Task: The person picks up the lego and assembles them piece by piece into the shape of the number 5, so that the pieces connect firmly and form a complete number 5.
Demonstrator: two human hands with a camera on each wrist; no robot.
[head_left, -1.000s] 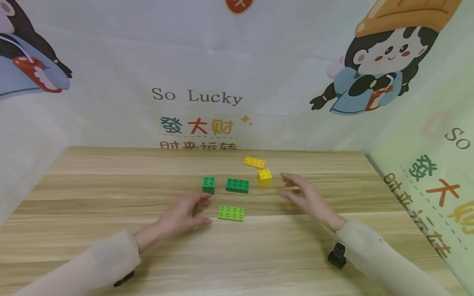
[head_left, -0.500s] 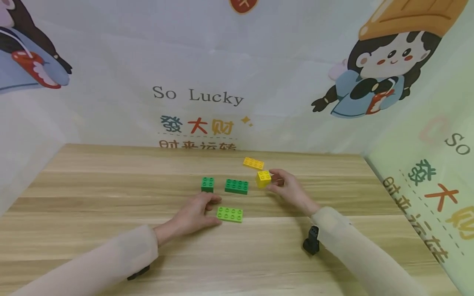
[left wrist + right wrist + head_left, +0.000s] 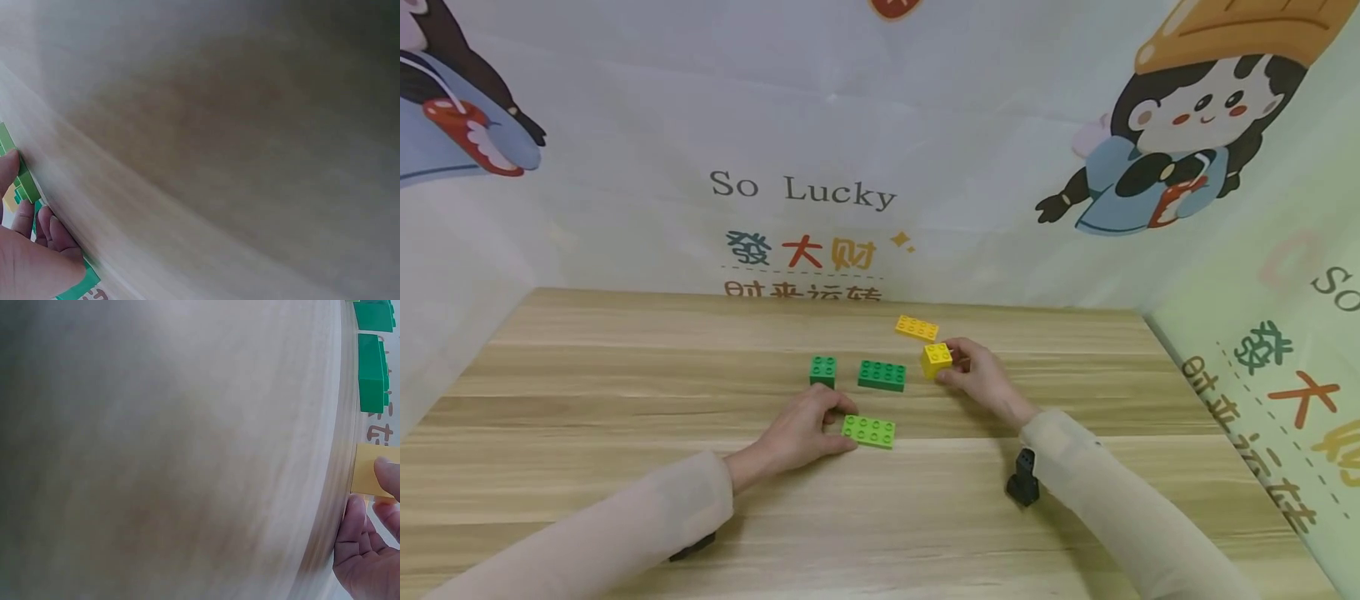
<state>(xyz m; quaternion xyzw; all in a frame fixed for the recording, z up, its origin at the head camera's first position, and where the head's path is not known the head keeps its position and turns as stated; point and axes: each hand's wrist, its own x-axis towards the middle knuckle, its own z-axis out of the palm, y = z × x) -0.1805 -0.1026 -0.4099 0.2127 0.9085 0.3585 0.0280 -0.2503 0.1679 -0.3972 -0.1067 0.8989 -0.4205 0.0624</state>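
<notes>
In the head view my left hand (image 3: 808, 425) grips the left end of a flat light green building brick (image 3: 868, 432), with eight studs or so on top. The thumb lies on its near side, as the left wrist view of the brick (image 3: 25, 184) also shows. My right hand (image 3: 988, 379) pinches a tall yellow brick (image 3: 936, 360) from the right, its thumb on the face of the brick (image 3: 369, 469) in the right wrist view. Between the hands lies a dark green brick (image 3: 882, 376). A taller green brick (image 3: 823, 371) stands just beyond my left fingers.
A flat orange-yellow brick (image 3: 916, 327) lies behind the yellow one. All rest on a wood-grain table (image 3: 625, 350). A printed white cloth (image 3: 625, 125) hangs along the back and sides. A small black device (image 3: 1022, 479) sits under the right wrist.
My left hand has moved right, from beside the light green brick to a grip on its left end. My right hand has come left and taken hold of the yellow brick.
</notes>
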